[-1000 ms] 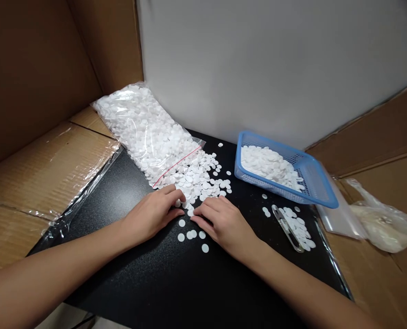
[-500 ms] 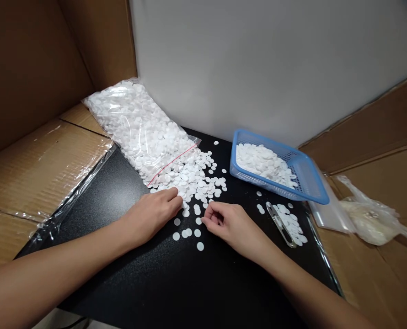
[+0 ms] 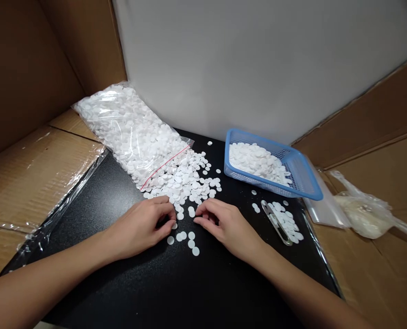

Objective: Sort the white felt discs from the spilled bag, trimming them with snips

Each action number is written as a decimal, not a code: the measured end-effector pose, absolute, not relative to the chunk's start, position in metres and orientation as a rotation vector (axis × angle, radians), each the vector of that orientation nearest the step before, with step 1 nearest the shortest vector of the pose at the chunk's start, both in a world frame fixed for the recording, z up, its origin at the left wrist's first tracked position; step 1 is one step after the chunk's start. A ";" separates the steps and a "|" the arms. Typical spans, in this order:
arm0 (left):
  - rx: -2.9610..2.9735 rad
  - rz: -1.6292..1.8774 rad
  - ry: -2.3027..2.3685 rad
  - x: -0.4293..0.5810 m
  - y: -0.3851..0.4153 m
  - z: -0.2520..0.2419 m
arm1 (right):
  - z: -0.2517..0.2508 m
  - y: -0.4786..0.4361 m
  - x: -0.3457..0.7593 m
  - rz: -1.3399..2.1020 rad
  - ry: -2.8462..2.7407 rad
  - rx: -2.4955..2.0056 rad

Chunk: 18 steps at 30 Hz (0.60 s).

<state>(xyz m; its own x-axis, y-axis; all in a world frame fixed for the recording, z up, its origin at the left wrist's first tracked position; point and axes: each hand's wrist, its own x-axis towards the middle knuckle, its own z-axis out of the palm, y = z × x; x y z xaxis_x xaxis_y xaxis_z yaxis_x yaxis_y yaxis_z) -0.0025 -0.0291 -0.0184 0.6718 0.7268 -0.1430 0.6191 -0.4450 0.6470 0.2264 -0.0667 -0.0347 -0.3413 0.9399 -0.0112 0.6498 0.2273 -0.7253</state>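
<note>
White round discs point(image 3: 181, 183) lie heaped at the mouth of a clear plastic bag point(image 3: 131, 132) full of the same discs. My left hand point(image 3: 153, 224) is at the left of the heap's near edge, its thumb and index fingertips close around a disc by the black table top. On the other side, my right hand point(image 3: 219, 221) has curled fingers, its thumb and index fingertips slightly apart beside a pair of discs point(image 3: 191, 211), nothing visible between them. Several loose discs point(image 3: 191, 244) lie flat between and in front of the hands.
A blue basket point(image 3: 274, 185) partly filled with discs stands at the back right. Nearer are small scissors-like metal clippers point(image 3: 276, 223) beside more discs point(image 3: 287, 221). Plastic bags point(image 3: 368, 214) lie on cardboard at the right. A pale wall point(image 3: 224, 64) rises behind.
My left thumb has come into view, apart from the index finger's base. One more disc lies in the loose group near me. The view has shifted slightly.
</note>
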 end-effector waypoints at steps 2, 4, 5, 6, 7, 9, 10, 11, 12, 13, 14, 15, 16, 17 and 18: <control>2.181 0.197 1.009 -0.002 -0.032 -0.020 | -0.040 -0.064 0.225 0.774 -2.072 -1.447; 2.177 0.205 0.978 -0.001 -0.035 -0.024 | -0.044 -0.063 0.224 0.745 -2.096 -1.402; 2.188 0.212 0.959 0.000 -0.036 -0.026 | -0.044 -0.063 0.225 0.754 -2.104 -1.382; 2.206 0.226 0.943 0.000 -0.038 -0.029 | -0.044 -0.063 0.226 0.772 -2.110 -1.366; 2.225 0.246 0.929 0.000 -0.039 -0.031 | -0.042 -0.063 0.227 0.799 -2.117 -1.354; 2.247 0.313 0.915 0.000 -0.039 -0.034 | -0.037 -0.064 0.231 0.875 -2.152 -1.335; 2.246 0.354 0.915 -0.001 -0.039 -0.036 | -0.035 -0.064 0.233 0.918 -2.185 -1.320; 2.242 0.394 0.920 -0.001 -0.039 -0.037 | -0.032 -0.064 0.234 0.959 -2.218 -1.301; 2.242 0.424 0.929 -0.001 -0.038 -0.038 | -0.031 -0.063 0.235 0.987 -2.236 -1.287; 2.253 0.440 0.942 -0.001 -0.038 -0.039 | -0.030 -0.063 0.236 0.987 -2.229 -1.287; 2.279 0.442 0.956 0.000 -0.037 -0.040 | -0.031 -0.062 0.235 0.956 -2.200 -1.306; 2.318 0.433 0.972 0.001 -0.036 -0.040 | -0.033 -0.061 0.234 0.902 -2.157 -1.340; 2.367 0.419 0.987 0.002 -0.035 -0.040 | -0.036 -0.060 0.232 0.835 -2.115 -1.381; 2.419 0.405 1.001 0.003 -0.035 -0.041 | -0.039 -0.060 0.229 0.766 -2.086 -1.420; 2.465 0.395 1.012 0.005 -0.034 -0.041 | -0.042 -0.059 0.227 0.708 -2.078 -1.450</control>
